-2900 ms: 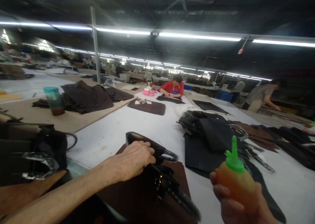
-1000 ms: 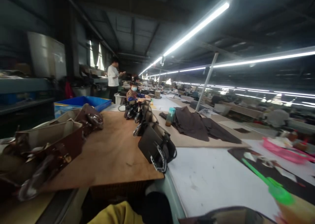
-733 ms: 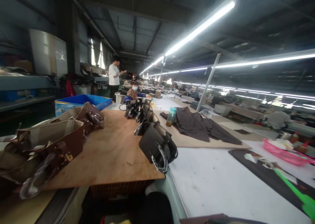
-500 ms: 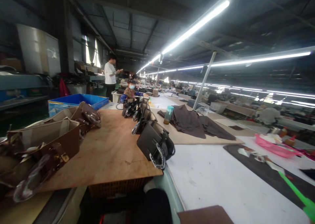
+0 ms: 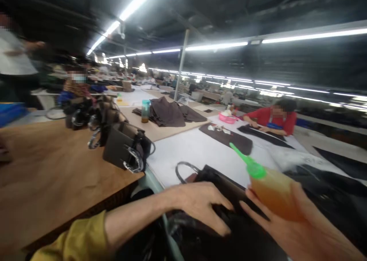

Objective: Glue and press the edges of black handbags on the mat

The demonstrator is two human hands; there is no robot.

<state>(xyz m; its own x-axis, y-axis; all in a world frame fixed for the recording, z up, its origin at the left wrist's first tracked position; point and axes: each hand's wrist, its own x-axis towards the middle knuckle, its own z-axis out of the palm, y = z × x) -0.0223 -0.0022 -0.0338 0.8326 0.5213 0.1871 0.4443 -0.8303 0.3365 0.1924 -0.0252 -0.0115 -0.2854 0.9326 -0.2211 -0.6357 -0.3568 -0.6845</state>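
Note:
My right hand (image 5: 298, 230) holds an orange squeeze bottle (image 5: 273, 194) with a green nozzle cap, its tip tilted up and to the left. My left hand (image 5: 200, 205) lies with fingers spread on a dark brown handbag (image 5: 226, 188) at the near edge of the white table (image 5: 197, 152). The bag's looped handle sticks out just left of the hand. A yellow sleeve covers my left arm near the bottom edge. The picture is blurred by motion.
A row of dark handbags (image 5: 123, 146) stands on a wooden board (image 5: 48, 169) to the left. Dark fabric (image 5: 169, 113) and a teal-capped bottle (image 5: 145, 111) lie further back. A person in red (image 5: 272, 117) works across the table by a pink tray (image 5: 228, 118). Other people are at the far left.
The view has swung right and down from the bags on the board. Both hands have come into sight, the left now on the dark bag and the bottle raised beside it.

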